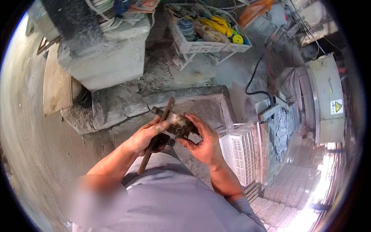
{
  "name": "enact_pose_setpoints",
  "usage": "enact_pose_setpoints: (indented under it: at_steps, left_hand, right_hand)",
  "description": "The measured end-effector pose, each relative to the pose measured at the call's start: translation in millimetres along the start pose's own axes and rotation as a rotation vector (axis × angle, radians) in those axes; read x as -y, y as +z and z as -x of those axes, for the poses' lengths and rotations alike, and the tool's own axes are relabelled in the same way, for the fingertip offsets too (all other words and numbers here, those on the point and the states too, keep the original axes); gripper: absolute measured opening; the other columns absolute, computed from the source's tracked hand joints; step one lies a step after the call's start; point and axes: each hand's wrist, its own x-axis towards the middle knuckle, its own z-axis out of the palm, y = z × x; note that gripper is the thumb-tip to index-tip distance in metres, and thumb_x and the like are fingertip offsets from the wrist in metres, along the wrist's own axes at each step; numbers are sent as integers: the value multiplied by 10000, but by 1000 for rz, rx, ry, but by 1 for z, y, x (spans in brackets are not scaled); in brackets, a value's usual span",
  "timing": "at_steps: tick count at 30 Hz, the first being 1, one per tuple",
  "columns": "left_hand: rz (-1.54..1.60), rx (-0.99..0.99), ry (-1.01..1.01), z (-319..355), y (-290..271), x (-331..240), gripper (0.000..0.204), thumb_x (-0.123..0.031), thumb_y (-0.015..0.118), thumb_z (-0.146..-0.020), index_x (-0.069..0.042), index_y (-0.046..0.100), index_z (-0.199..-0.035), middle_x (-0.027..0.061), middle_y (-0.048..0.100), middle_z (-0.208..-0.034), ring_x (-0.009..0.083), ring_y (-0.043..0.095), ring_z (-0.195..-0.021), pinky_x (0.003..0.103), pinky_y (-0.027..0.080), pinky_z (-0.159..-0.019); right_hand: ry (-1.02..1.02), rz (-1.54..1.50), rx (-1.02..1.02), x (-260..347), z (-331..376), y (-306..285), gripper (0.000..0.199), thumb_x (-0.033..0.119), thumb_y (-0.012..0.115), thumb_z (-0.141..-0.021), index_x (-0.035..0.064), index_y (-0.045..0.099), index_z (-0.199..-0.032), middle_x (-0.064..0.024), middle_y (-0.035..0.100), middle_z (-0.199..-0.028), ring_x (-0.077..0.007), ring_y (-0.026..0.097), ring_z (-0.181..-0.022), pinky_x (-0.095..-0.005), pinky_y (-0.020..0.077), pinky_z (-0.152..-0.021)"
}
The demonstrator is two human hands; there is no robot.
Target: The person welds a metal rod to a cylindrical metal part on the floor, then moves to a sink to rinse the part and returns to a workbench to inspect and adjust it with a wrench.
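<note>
In front of my body, both hands are on a dirty, roughly cylindrical metal part (180, 126), greasy brown and black with a short stub at its left end. My right hand (205, 142) grips its right end, thumb below and fingers over the top. A long, narrow brown bar (167, 110), apparently rusty metal, passes through my left hand (145, 137). It slants from above the fingers down toward my lap. My left thumb lies across the bar and reaches the metal part. The left fingers beneath are partly hidden, their tips dark with grime.
A low concrete curb (135, 104) runs ahead of me. White crates (201, 47) with yellow items and a clear jug stand beyond. A white slotted crate (241, 154) is at my right, near a grey metal cabinet (327, 96). A pale block (112, 58) stands at far left.
</note>
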Motion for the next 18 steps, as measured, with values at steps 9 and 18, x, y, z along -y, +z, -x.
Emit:
enact_pose_setpoints:
  at_steps: [9,18]
  left_hand:
    - [17,-492,160,67,-51,-7,442,-473,508,-1035,-54,644,-1076,24,655,-796,95,580,-602,244,468,-508]
    - [-112,-484,260,79,-76,0,338,-376,660,-977,-44,657,-912,-7,621,-733,55,535,-594,231,433,-513]
  right_hand:
    - [-101,14,17,28,-7,78,672,166,891,-717,27,583,-1299,-180,640,-1265,-345,663,-1132,-398,575,-917]
    - [-221,210,135,59,-12,88,750,166,908,-690,67,565,-1349,-196,649,-1254,-361,664,-1140,-415,586,-923]
